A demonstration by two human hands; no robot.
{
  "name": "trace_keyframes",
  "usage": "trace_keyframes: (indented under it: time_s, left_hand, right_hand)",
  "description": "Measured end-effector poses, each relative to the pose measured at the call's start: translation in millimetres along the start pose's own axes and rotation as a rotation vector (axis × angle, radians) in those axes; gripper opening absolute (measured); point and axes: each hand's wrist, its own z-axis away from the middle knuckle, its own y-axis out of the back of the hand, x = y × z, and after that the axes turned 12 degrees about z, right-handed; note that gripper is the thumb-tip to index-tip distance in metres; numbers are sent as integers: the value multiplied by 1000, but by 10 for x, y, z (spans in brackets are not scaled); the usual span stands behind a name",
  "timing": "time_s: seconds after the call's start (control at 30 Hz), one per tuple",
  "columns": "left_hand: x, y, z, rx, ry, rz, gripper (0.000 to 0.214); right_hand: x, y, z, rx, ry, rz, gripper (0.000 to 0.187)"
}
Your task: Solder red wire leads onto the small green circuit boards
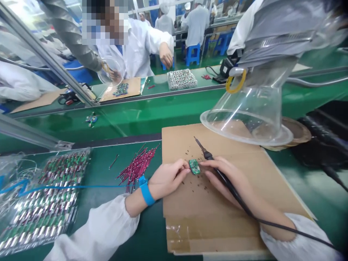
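Note:
A small green circuit board (194, 166) is just above or on the brown cardboard (187, 210). My left hand (170, 177), with a blue wrist strap (146, 190), pinches its left edge between thumb and fingertips. From the other side my right hand (231, 175) reaches in, fingertips at or close to the board's right edge. A soldering iron (208, 155) lies across that hand, held at the thumb, its tip pointing up and away to the left. The iron's cable runs down over my right forearm. Dark specks dot the cardboard around the board.
Dark red wires (138, 165) lie piled left of the cardboard. A clear tray (51, 195) full of parts stands at far left. A transparent fume hood (247, 116) overhangs the cardboard's back right. Beyond the green divider (141, 117), a co-worker (130, 47) sits near another tray (181, 79).

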Motion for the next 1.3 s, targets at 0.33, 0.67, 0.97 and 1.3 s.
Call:
trace_keyframes:
  time_s: [0.33,0.67,0.97,1.3]
  left_hand:
    - [-10,-44,-20,31,28,-78,12]
    - [-38,-55,-61,34,-9,-66,9]
    - [-39,-45,-20,59,-38,-90,12]
    - [-5,-43,-12,106,-49,-62,11]
  right_hand:
    - [75,100,123,117,-189,-126,37]
    - [137,52,171,294,-277,-228,38]
    - [128,120,208,289,-352,-225,19]
    - [133,164,180,313,-364,-307,13]
